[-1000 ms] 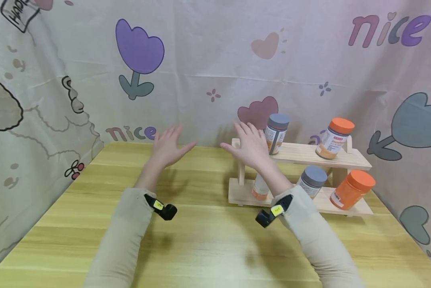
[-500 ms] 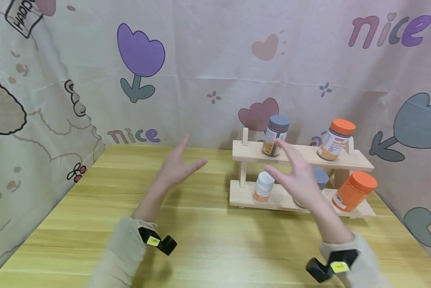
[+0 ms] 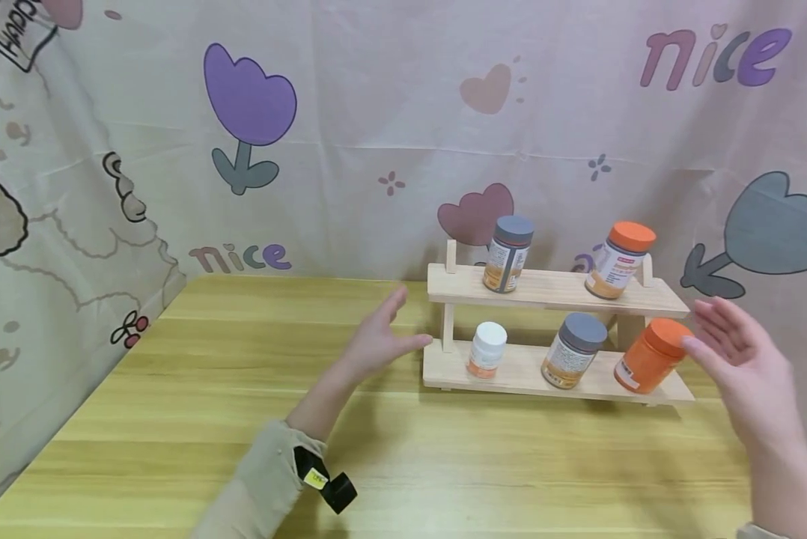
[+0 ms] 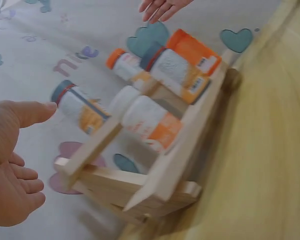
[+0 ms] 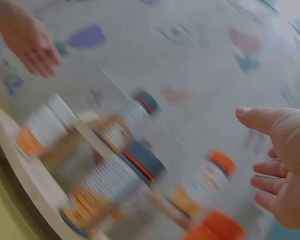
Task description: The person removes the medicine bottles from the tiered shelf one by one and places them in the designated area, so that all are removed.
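A two-tier wooden rack (image 3: 558,298) stands on the table's right side. On its upper shelf are a grey-capped bottle (image 3: 508,254) and a white bottle with an orange cap (image 3: 620,260). The lower shelf holds a small white bottle (image 3: 487,350), another grey-capped bottle (image 3: 574,350) and an all-orange bottle (image 3: 651,356). My left hand (image 3: 376,343), fingers extended and holding nothing, is just left of the rack. To the right of the rack, near the orange bottle, is my right hand (image 3: 747,374), its fingers loosely spread and its palm turned inward.
The wood-grain table (image 3: 208,419) extends left and in front of the rack. A printed cloth (image 3: 376,112) hangs behind it and along the left side. A black wrist camera (image 3: 326,479) sits on my left sleeve.
My right hand has moved from in front of the rack out to its right side. My left hand has come rightward, closer to the rack's left end. The bottles stay in place.
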Demonstrator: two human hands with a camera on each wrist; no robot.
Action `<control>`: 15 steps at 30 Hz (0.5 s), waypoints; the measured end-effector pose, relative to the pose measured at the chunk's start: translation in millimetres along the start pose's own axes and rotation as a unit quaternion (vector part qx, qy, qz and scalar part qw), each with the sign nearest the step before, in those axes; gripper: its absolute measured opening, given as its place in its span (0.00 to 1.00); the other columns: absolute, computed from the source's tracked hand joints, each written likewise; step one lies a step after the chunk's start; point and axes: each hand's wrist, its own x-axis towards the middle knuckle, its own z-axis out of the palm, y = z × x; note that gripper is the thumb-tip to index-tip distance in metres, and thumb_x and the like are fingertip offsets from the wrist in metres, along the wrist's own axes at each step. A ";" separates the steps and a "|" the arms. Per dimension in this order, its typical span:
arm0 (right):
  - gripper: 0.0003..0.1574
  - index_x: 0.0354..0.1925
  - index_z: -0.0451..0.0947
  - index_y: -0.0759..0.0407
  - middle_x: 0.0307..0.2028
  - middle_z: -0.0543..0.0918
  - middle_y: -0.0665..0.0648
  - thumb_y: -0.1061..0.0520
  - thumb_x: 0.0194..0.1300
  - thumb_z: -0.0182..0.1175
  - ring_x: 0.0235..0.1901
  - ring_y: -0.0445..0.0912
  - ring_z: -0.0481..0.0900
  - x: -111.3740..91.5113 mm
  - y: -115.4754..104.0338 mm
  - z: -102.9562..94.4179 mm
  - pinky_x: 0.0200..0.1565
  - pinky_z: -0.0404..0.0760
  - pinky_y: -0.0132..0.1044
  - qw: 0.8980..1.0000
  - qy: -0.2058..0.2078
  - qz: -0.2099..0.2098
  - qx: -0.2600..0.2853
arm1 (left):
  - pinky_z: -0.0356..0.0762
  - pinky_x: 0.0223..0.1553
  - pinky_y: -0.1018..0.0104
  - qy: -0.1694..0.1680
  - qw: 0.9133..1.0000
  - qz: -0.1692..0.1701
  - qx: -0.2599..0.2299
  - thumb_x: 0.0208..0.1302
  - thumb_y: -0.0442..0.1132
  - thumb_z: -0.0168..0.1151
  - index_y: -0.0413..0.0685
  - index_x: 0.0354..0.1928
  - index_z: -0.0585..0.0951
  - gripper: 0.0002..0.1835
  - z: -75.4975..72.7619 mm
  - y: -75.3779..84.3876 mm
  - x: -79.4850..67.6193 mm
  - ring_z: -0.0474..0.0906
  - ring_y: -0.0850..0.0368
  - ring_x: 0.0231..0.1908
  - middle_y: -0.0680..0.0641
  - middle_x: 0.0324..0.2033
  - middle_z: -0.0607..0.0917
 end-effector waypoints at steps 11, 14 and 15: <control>0.45 0.73 0.40 0.55 0.52 0.72 0.35 0.71 0.65 0.49 0.48 0.23 0.70 -3.4 84.1 -92.2 0.56 0.55 0.14 0.995 -0.031 0.078 0.054 | 0.51 0.64 0.48 -0.027 0.999 -0.017 -0.011 0.50 0.41 0.71 0.36 0.70 0.50 0.51 30.0 -23.9 8.3 0.56 0.40 0.65 0.38 0.69 0.55; 0.45 0.73 0.34 0.56 0.55 0.66 0.34 0.68 0.68 0.48 0.48 0.20 0.67 -4.5 113.0 -106.8 0.54 0.56 0.13 0.991 -0.078 0.112 0.014 | 0.52 0.64 0.47 -0.030 0.999 -0.016 -0.001 0.49 0.42 0.71 0.36 0.70 0.50 0.52 36.0 -34.5 10.4 0.55 0.40 0.65 0.38 0.68 0.55; 0.46 0.72 0.32 0.57 0.55 0.65 0.34 0.67 0.68 0.48 0.48 0.20 0.67 -4.8 120.2 -109.4 0.52 0.59 0.13 0.989 -0.091 0.120 0.010 | 0.52 0.64 0.47 -0.032 0.999 -0.015 0.002 0.49 0.43 0.72 0.35 0.70 0.50 0.52 37.7 -37.3 10.7 0.51 0.41 0.67 0.37 0.68 0.55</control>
